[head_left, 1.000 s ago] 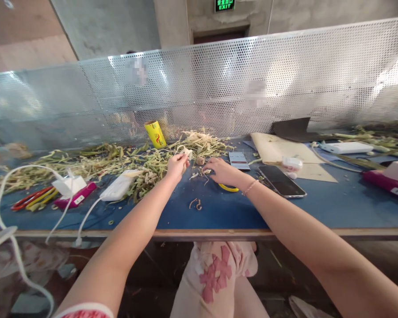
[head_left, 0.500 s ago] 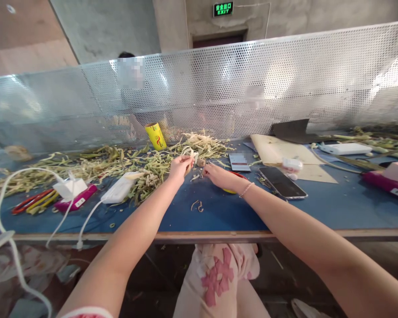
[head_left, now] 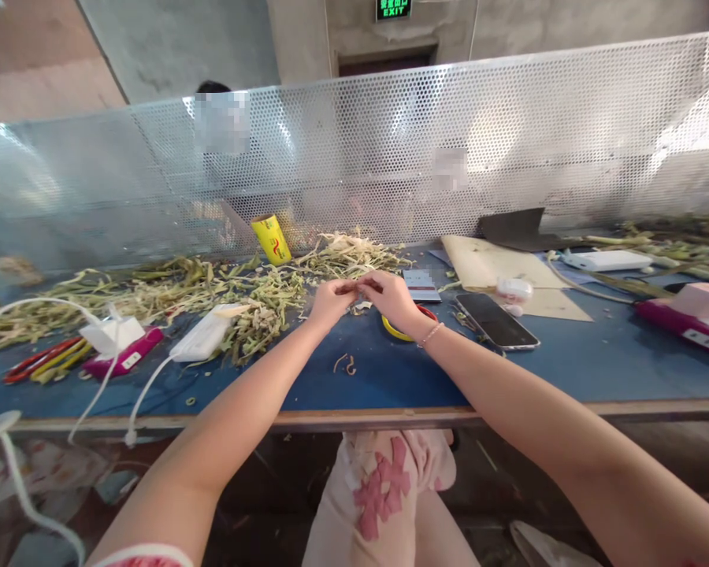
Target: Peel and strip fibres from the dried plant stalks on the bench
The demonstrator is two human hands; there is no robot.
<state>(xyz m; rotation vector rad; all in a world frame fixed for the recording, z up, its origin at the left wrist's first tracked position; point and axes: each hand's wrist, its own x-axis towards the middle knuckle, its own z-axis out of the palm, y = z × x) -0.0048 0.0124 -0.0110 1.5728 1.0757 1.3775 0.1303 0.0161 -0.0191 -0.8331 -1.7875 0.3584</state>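
Note:
Above the blue table, my left hand (head_left: pixel 331 304) and my right hand (head_left: pixel 392 299) meet at the fingertips. Both are closed in a pinch; whatever lies between the fingers is too small or hidden to make out. Pale scraps (head_left: pixel 361 309) lie on the table just below the fingertips. Beside my right wrist is a yellow ring-shaped thing (head_left: pixel 397 331), partly covered by the hand. A heap of pale dry plant strips (head_left: pixel 354 256) sits behind my hands, and greenish dried plant pieces (head_left: pixel 260 315) are to the left of my left hand.
A yellow tube (head_left: pixel 270 239) leans near the perforated metal screen (head_left: pixel 366 157). To the right are a phone (head_left: pixel 496 320), a small white case (head_left: pixel 514 290) and cardboard (head_left: pixel 496 264). On the left lie a white power bank (head_left: pixel 204 335), cables and a purple power strip (head_left: pixel 124 358).
My right hand has risen from the tabletop to meet my left hand's fingertips. The pale looped strip that showed at my left hand is out of sight. The view has shifted slightly.

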